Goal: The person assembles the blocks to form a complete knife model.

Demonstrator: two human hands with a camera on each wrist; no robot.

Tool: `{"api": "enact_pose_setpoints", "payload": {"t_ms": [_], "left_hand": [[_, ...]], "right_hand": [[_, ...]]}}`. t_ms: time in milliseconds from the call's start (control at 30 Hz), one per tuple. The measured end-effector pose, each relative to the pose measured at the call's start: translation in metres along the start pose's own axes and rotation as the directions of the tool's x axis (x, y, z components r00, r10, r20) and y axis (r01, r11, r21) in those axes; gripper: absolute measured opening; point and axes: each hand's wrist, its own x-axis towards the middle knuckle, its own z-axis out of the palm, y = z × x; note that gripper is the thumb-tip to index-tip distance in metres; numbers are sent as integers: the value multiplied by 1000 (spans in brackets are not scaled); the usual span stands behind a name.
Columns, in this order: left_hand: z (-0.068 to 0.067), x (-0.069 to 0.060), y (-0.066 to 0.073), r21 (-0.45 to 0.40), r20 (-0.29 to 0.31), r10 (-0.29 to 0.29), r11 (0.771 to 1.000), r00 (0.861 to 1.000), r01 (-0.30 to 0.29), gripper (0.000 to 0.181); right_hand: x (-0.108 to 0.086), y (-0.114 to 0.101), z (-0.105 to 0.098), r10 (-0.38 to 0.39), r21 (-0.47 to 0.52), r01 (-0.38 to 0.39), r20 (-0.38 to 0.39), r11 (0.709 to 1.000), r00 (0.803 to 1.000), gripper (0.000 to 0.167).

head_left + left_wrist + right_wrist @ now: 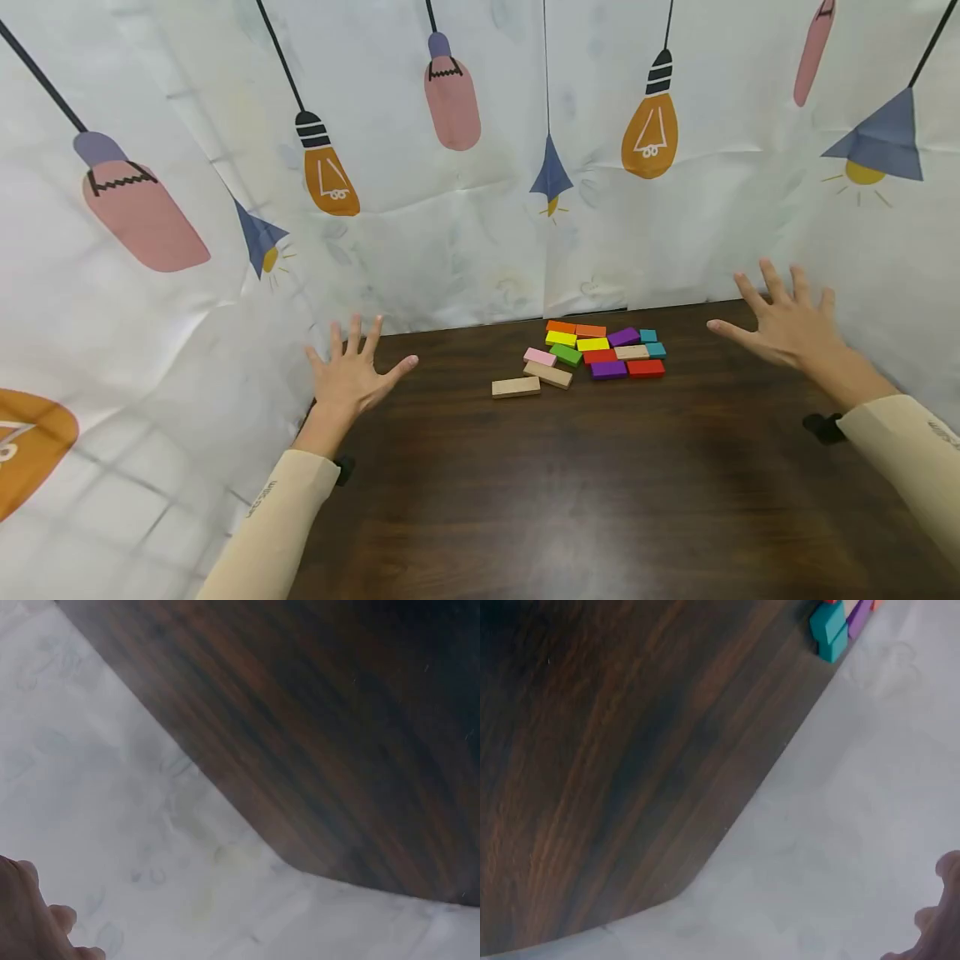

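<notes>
Both hands are held up with fingers spread, touching nothing. My left hand (pixel 349 377) is over the table's left far corner, and my right hand (pixel 797 329) is over the far right side. Between them, near the back edge, lies a loose cluster of flat coloured blocks. Among them are a plain wooden block (pixel 516 387), a green block (pixel 566 355), a purple block (pixel 608 370), a red block (pixel 646 368) and a yellow block (pixel 592 344). The right wrist view catches a teal block (pixel 828 622) at its top. Only fingertips show in either wrist view.
The dark wooden table (pixel 540 483) has a bare front half. A white curtain (pixel 450 242) printed with hanging lamps stands behind the table's back edge and round both sides. Each wrist wears a dark strap.
</notes>
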Motion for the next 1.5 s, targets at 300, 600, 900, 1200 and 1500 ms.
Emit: {"api": "enact_pose_setpoints", "payload": {"t_ms": [300,600,900,1200,1500], "left_hand": [[20,-16,10,-26,9,24,999,1000,-24,103],[39,-35,27,-70,33,43,997,999,-41,103],[56,-57,58,-121,87,64,991,994,-53,102],[62,-69,90,-211,106,97,975,990,-73,97],[64,-63,113,-441,-139,156,875,978,-202,81]], "right_hand": [[-17,-11,11,-12,-8,12,-23,1000,1000,99],[-39,-30,33,-20,18,22,-54,1000,998,100],[-66,-58,59,-26,90,31,-59,995,998,102],[-77,-102,71,-69,194,77,-50,978,996,96],[-65,-136,79,-137,422,143,-44,895,990,87]]}}
